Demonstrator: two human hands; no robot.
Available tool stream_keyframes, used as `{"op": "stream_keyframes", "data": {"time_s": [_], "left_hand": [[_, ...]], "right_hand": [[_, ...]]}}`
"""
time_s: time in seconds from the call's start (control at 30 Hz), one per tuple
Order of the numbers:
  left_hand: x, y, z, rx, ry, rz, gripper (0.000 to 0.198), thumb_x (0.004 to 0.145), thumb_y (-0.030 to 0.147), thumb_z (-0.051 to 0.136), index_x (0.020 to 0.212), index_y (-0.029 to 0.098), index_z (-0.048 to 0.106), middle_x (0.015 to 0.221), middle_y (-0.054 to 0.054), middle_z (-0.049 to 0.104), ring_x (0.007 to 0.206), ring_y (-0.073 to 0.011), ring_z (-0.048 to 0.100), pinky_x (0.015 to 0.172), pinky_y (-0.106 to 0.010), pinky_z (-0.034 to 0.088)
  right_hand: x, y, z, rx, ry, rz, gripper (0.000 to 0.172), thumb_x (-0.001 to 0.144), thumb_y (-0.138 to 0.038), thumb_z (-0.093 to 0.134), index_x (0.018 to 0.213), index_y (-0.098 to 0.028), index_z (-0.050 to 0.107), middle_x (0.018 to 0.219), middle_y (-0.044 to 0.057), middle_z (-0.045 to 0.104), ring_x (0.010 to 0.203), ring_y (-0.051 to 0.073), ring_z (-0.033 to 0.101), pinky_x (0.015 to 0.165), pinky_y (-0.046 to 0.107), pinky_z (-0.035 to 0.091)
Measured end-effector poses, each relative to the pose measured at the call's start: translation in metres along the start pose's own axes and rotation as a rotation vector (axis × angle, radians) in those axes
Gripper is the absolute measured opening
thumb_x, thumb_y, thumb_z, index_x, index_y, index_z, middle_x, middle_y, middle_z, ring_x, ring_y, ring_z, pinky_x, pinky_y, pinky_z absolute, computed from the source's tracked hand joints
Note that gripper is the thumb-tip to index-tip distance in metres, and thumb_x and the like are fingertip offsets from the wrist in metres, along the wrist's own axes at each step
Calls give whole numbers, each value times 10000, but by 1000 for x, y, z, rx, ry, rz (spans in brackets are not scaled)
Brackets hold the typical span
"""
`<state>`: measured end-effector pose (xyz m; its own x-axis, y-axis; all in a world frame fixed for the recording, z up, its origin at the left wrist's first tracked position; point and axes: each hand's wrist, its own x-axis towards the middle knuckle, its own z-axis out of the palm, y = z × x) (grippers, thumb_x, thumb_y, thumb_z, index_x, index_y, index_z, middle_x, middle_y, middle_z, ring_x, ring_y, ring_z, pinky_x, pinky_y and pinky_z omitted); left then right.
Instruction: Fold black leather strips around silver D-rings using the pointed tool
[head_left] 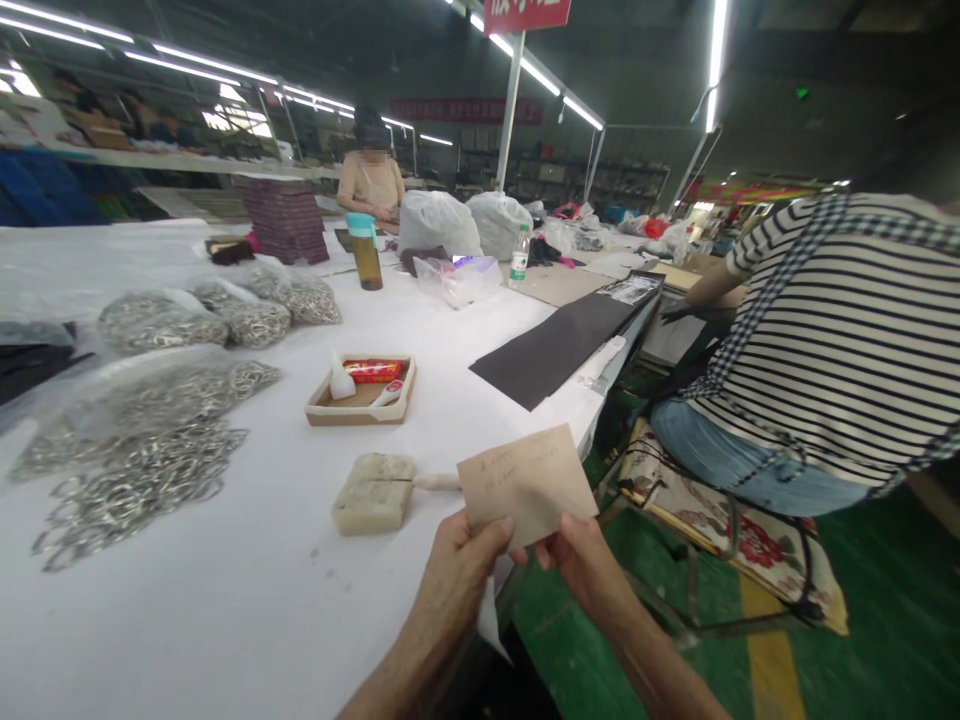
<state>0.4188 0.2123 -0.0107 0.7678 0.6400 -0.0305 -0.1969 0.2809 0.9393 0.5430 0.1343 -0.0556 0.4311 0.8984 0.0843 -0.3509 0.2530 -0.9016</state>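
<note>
Both my hands hold up a small tan card (525, 482) with faint handwriting, just past the table's near corner. My left hand (466, 562) pinches its lower left edge with the thumb on the front. My right hand (583, 560) grips the lower right edge. Just behind the card lies a pale waxy block (373, 492) with a white-handled awl (433, 482) stuck into it.
On the white table (247, 580) lie heaps of metal rings (142, 465), bagged rings (225, 315), a small tray (362, 392) with a red packet, an amber bottle (367, 255) and a dark leather strip (559, 345). A person in a striped shirt (832, 350) sits to the right; another person stands far behind.
</note>
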Motion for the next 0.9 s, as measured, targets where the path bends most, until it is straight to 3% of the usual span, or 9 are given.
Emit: {"op": "stream_keyframes", "data": {"time_s": [0.13,0.27,0.47,0.6,0.7,0.9], "left_hand": [[2,-1,0,-37,-36,6,252,797,226,490,585,141,596,676,-75,669,756,-237,616,767,-329,430],[1,1,0,-35,-51,3,261,810,230,478,595,136,594,691,-83,663,735,-227,607,735,-320,431],[-1,1,3,99,88,-57,294,773,330,549,549,141,569,587,-47,616,578,-168,542,594,-259,400],[0,-5,2,196,172,-102,305,760,381,573,579,135,567,556,-13,572,463,-101,424,477,-210,297],[0,-9,-1,233,185,-119,342,783,428,543,600,139,563,484,23,479,418,-77,322,445,-199,231],[-1,-10,-1,281,192,-153,403,786,493,517,573,152,544,464,33,433,413,-85,308,434,-201,233]], "right_hand": [[2,4,4,-73,46,2,266,826,-414,618,858,-150,613,669,34,606,519,127,508,428,221,295],[2,5,3,-165,86,31,290,833,-407,621,738,-133,615,547,26,587,470,112,493,394,202,287],[4,5,0,-199,162,28,308,806,-416,652,678,-139,609,491,-2,559,411,91,452,380,196,299],[14,1,-6,-214,201,-12,321,790,-427,665,643,-149,599,468,-15,545,386,81,426,385,198,301],[21,-5,-8,-224,183,-35,328,793,-428,661,636,-147,602,468,-9,546,380,80,419,386,204,294],[34,-12,-10,-246,210,-72,368,784,-439,662,575,-147,584,463,-4,539,377,70,400,395,207,274]]}}
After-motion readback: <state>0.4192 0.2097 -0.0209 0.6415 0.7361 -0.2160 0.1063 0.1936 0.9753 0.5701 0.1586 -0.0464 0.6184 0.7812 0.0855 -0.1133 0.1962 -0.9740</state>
